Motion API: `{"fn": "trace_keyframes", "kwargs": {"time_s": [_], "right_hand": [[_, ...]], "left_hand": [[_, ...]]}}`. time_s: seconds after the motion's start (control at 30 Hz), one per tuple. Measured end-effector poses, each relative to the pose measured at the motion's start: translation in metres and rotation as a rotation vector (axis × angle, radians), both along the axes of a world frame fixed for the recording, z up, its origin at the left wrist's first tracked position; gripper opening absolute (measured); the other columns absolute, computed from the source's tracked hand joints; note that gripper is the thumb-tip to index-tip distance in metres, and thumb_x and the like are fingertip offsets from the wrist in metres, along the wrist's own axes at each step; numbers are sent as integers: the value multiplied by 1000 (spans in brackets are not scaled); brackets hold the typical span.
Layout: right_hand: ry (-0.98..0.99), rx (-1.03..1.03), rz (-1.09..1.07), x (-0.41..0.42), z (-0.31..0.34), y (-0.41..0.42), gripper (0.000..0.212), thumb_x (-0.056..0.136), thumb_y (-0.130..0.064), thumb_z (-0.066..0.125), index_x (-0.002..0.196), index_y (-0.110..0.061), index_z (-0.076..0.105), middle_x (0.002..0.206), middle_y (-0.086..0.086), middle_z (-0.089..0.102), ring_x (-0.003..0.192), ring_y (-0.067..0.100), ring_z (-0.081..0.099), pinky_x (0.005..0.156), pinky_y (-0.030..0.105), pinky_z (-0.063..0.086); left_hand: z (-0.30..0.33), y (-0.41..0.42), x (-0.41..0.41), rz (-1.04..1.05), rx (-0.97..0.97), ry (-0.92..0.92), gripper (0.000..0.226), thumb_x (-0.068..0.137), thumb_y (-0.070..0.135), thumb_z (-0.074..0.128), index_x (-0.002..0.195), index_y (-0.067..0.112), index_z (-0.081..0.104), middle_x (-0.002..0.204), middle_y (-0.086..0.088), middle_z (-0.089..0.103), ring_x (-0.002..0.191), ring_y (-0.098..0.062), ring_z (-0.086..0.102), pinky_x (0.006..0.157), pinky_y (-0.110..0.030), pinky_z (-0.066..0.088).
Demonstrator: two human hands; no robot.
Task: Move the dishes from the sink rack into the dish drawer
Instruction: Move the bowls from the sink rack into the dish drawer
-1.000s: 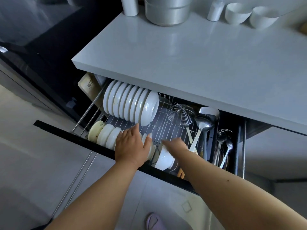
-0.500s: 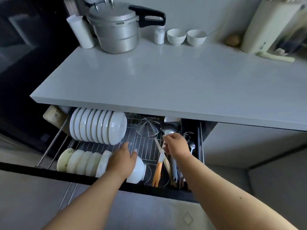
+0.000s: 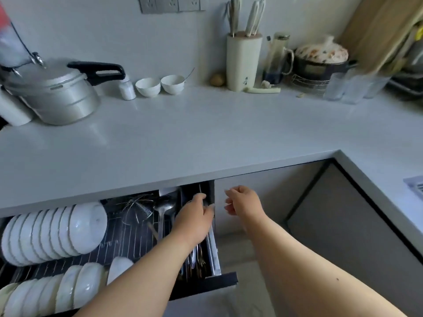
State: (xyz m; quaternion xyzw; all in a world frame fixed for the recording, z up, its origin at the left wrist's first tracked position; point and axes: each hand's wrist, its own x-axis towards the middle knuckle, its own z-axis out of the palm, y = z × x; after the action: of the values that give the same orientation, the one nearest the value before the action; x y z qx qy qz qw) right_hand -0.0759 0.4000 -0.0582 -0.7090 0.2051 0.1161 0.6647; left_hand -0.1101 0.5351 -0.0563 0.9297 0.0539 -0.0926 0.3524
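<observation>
The dish drawer [image 3: 206, 285] stands pulled out under the counter at lower left. Two rows of white bowls stand on edge on its wire rack [image 3: 128, 239]: a back row [image 3: 68, 229] and a front row [image 3: 75, 284]. A ladle [image 3: 163, 208] and a wire strainer [image 3: 137, 209] lie to their right. My left hand [image 3: 194, 220] reaches over the cutlery compartment [image 3: 201, 261] at the drawer's right end, fingers curled; what they touch is hidden. My right hand [image 3: 242, 204] hovers outside the drawer, before the cabinet door, loosely curled and holding nothing.
On the white counter [image 3: 206, 138] stand a pressure cooker [image 3: 52, 92], two small white bowls [image 3: 147, 86], a knife block [image 3: 243, 62], a lidded pot [image 3: 320, 58] and glasses [image 3: 352, 88]. A grey cabinet door [image 3: 270, 193] is right of the drawer.
The view has lifted toward the counter. My left hand left the front bowls and moved right to the cutlery compartment. My right hand came out of the drawer and moved right.
</observation>
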Motion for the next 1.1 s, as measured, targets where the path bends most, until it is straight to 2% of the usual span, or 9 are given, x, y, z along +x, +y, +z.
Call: {"fn": "trace_keyframes", "kwargs": {"time_s": [0.2, 0.33, 0.47, 0.57, 0.67, 0.87, 0.97, 1.03, 1.1], "right_hand": [[-16, 30, -199, -7, 19, -106, 18, 94, -13, 56, 77, -7, 53, 70, 9, 53, 55, 19, 48, 56, 28, 46], [-31, 42, -325, -13, 28, -179, 13, 94, -15, 56, 86, -4, 59, 68, 7, 53, 58, 19, 50, 61, 31, 49], [-34, 42, -436, -17, 30, -248, 13, 94, -17, 57, 94, -5, 63, 69, 5, 56, 61, 18, 54, 64, 29, 53], [-28, 59, -512, -18, 26, -298, 11, 93, -16, 58, 94, -6, 63, 68, 6, 56, 59, 19, 53, 62, 29, 52], [-21, 83, -575, -18, 20, -345, 8, 92, -13, 57, 93, -6, 61, 66, 7, 54, 54, 19, 50, 55, 28, 46], [14, 72, -689, -20, 13, -428, 8, 93, -12, 56, 93, -5, 60, 69, 9, 50, 54, 20, 46, 56, 29, 45], [28, 109, -748, -24, 5, -468, 5, 93, -11, 54, 91, -7, 57, 59, 4, 43, 46, 16, 37, 42, 25, 34], [23, 150, -797, -27, 1, -493, 4, 94, -11, 52, 94, -8, 55, 55, 3, 39, 44, 15, 34, 41, 24, 31], [30, 121, -843, -29, -3, -517, 10, 95, -13, 52, 101, -8, 57, 56, 4, 42, 43, 15, 39, 44, 26, 36]], "left_hand": [[21, -97, 24, -157, 32, -11, 43, 97, 31, 48, 138, 19, 43, 114, 2, 64, 105, -19, 60, 88, -29, 47], [31, -164, 39, -260, 36, -25, 40, 96, 32, 50, 134, 21, 46, 106, 9, 60, 103, -15, 57, 89, -29, 45], [35, -234, 50, -340, 63, -52, 42, 95, 35, 53, 135, 22, 47, 133, 4, 54, 118, -16, 53, 96, -28, 41], [36, -286, 56, -418, 58, -74, 44, 94, 38, 52, 135, 22, 46, 139, 4, 44, 116, -15, 54, 97, -33, 45], [39, -333, 63, -493, 65, -88, 48, 95, 39, 51, 138, 21, 43, 144, 3, 37, 118, -16, 52, 93, -30, 44], [39, -419, 76, -695, 129, -148, 61, 97, 37, 47, 150, 14, 26, 155, -3, 26, 142, -21, 24, 113, -34, 26], [31, -461, 80, -795, 238, -166, 68, 98, 42, 40, 153, 14, 14, 161, -7, 11, 148, -22, 5, 120, -37, 10], [22, -486, 82, -847, 325, -149, 71, 98, 49, 34, 154, 16, 6, 163, -7, -1, 149, -22, -8, 121, -42, -2], [13, -509, 84, -899, 386, -139, 75, 97, 56, 28, 155, 18, 0, 162, -7, -8, 148, -22, -16, 119, -45, -9]]}}
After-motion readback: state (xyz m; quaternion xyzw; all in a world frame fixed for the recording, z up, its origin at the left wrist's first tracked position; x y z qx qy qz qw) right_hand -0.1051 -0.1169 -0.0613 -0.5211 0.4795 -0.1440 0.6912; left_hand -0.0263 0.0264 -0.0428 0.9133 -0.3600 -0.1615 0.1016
